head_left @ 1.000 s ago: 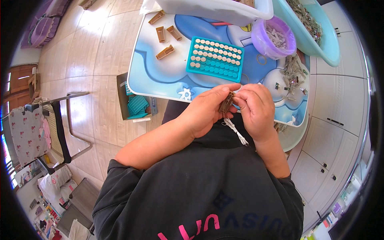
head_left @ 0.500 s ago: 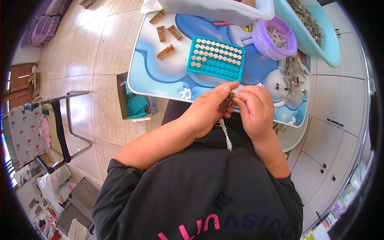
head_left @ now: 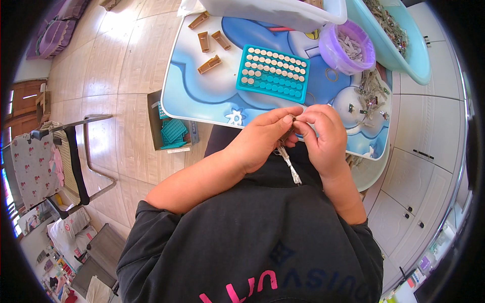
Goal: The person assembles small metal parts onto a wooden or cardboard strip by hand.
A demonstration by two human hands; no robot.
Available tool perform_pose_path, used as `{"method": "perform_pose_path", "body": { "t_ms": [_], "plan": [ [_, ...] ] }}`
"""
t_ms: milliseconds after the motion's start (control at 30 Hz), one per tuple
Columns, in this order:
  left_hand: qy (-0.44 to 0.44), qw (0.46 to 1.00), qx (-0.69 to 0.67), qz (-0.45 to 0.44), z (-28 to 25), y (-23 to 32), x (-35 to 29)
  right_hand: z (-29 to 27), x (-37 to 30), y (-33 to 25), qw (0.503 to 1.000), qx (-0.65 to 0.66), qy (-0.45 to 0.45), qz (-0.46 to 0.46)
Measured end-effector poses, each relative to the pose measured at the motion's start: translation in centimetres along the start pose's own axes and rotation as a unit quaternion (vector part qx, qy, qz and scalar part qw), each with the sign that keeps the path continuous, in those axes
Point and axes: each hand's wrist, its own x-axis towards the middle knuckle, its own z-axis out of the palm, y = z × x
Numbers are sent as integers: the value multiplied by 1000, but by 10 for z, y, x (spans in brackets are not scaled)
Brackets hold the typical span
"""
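Note:
My left hand (head_left: 265, 136) is closed around a small brown housing (head_left: 287, 135), from which a bundle of pale wires (head_left: 291, 169) hangs down. At the top end of that housing my right hand (head_left: 323, 134) pinches with thumb and forefinger; whatever sits between those fingertips is too small to make out. Both hands meet just off the near edge of the table. Beyond them lies a teal tray (head_left: 270, 91) with rows of round silvery discs, its nearer right cups holding none. Several brown housings (head_left: 209, 64) like the held one lie at the table's far left.
A purple tub (head_left: 327, 50) of grey strips stands right of the tray, beside a heap of wired parts (head_left: 373, 96). A white bin (head_left: 242, 11) and a large aqua basin (head_left: 419, 55) border the far side. A floor box (head_left: 194, 132) holds teal trays.
The brown housing has turned in my left hand and shows less now. Its hanging wires have swung slightly right. My right fingers have shifted a little at its top end.

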Motion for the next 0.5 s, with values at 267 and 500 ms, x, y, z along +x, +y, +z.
{"method": "perform_pose_path", "body": {
  "t_ms": [267, 500],
  "plan": [
    [28, 1000, -7, 9, -2, 2, 7, -9, 2, -14, 998, 38, -3, 41],
    [95, 990, -26, 97, -1, 8, 6, -16, -8, -31, 961, 112, -115, 224]
  ]
}}
